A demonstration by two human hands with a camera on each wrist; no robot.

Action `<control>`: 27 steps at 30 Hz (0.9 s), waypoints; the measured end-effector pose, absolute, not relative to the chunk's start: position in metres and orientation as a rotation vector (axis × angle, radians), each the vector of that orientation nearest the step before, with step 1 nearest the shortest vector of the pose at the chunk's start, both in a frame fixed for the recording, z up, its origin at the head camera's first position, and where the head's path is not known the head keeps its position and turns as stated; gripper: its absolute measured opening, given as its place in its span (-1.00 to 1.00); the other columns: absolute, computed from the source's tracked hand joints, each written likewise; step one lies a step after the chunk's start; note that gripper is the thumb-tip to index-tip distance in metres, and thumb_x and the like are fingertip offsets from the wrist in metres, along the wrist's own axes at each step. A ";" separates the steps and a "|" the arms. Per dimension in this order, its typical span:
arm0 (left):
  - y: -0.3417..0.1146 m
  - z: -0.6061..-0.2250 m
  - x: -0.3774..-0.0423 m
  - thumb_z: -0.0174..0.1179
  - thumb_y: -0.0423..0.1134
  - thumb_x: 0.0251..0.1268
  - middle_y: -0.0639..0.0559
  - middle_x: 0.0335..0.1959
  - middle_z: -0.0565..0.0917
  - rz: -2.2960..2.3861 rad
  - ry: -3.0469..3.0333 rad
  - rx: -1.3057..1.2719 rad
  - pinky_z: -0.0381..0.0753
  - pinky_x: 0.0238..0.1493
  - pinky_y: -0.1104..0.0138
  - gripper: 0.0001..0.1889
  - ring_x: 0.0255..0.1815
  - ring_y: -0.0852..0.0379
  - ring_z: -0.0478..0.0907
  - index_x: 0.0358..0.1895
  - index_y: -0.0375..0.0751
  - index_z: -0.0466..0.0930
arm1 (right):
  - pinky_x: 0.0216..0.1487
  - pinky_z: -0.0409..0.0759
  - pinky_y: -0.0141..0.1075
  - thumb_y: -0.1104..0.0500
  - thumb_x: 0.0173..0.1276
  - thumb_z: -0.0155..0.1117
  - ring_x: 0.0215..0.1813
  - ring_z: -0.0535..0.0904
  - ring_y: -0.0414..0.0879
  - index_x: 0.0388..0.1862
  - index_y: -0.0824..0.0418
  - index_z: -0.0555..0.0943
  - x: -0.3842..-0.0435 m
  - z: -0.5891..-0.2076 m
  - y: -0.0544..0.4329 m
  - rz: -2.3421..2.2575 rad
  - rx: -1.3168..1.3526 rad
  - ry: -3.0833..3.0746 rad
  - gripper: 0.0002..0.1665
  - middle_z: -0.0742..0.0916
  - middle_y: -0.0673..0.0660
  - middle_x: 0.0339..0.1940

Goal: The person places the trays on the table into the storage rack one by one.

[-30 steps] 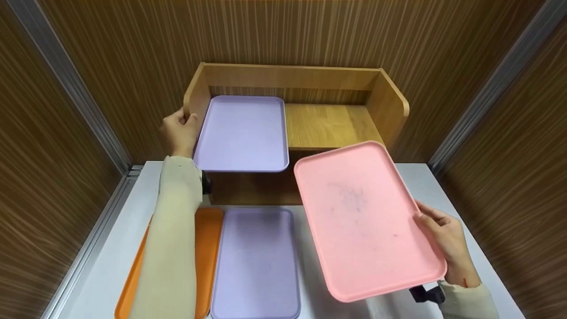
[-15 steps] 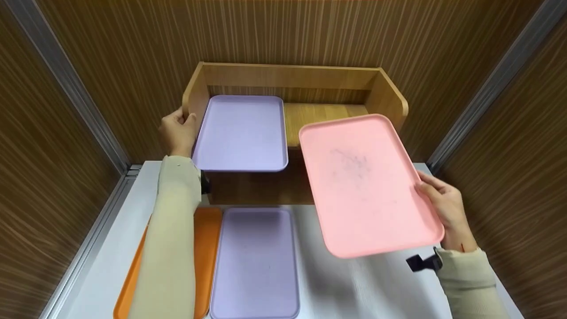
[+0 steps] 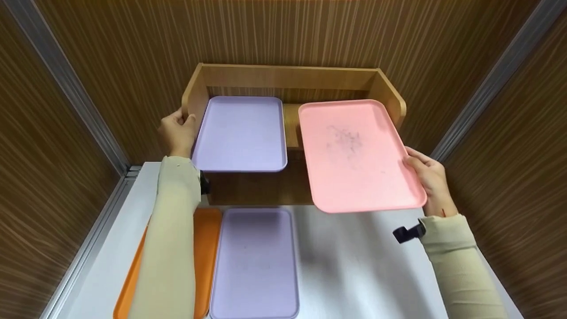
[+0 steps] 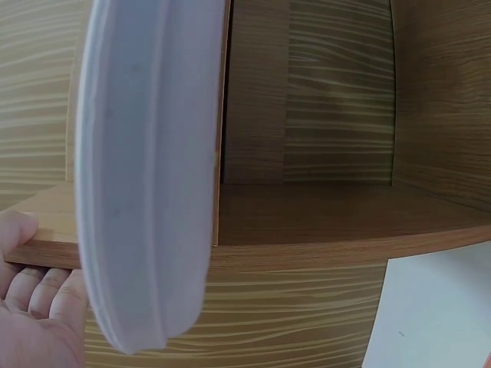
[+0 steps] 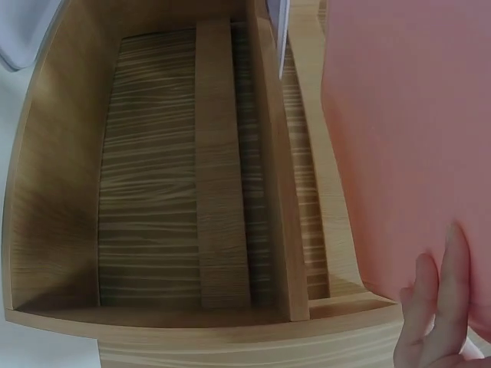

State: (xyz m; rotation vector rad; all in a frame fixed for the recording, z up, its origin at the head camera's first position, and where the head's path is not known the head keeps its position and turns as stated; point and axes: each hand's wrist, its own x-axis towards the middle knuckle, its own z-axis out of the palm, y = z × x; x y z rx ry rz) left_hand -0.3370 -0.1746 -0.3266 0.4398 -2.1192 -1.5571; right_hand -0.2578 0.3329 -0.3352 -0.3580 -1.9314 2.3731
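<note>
My right hand (image 3: 432, 177) grips a pink tray (image 3: 359, 155) by its right edge, thumb on top and fingers beneath, as the right wrist view shows. The tray hangs tilted over the right half of a wooden shelf (image 3: 288, 75), with dark scuffs on its face. My left hand (image 3: 177, 133) holds the shelf's left side panel (image 4: 46, 253) between thumb and fingers. Beside that hand, a lilac tray (image 3: 243, 133) lies on the left half of the upper board, its front end jutting past the board's edge.
On the white table (image 3: 354, 266) in front lie a second lilac tray (image 3: 257, 266) and an orange tray (image 3: 206, 261), partly covered by my left sleeve (image 3: 170, 248). Wood-grain walls (image 3: 288, 31) stand behind and at both sides. Below the board is a compartment (image 5: 153, 176).
My right hand has carried the pink tray up and away from me, from above the table to over the shelf's right half. My left hand and the other trays stay put.
</note>
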 end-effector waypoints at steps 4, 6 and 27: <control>-0.175 -0.327 -0.338 0.11 -0.26 0.32 -0.05 0.06 0.63 -1.578 -2.096 0.432 0.51 0.01 0.36 -0.66 -0.03 0.16 0.54 0.14 -0.17 0.58 | -0.43 0.60 -0.44 0.31 0.26 0.25 -0.46 0.63 -0.25 -0.42 -0.06 0.75 -0.270 -0.333 0.329 2.375 -0.359 -1.915 -0.73 0.74 -0.06 -0.47; -0.175 -0.328 -0.338 0.11 -0.27 0.32 -0.07 0.05 0.64 -1.577 -2.089 0.425 0.51 0.01 0.36 -0.67 -0.03 0.15 0.54 0.13 -0.18 0.58 | -0.43 0.59 -0.45 0.31 0.26 0.25 -0.47 0.63 -0.25 -0.43 -0.06 0.75 -0.275 -0.332 0.326 2.381 -0.366 -1.902 -0.72 0.74 -0.06 -0.48; -0.177 -0.328 -0.338 0.14 -0.23 0.31 -0.04 0.03 0.65 -1.551 -2.111 0.436 0.51 0.00 0.36 -0.67 -0.06 0.16 0.54 0.11 -0.15 0.61 | -0.42 0.60 -0.43 0.33 0.29 0.19 -0.44 0.64 -0.21 0.22 0.25 0.51 -0.313 -0.329 0.302 2.446 -0.368 -1.805 -0.52 0.74 -0.02 -0.45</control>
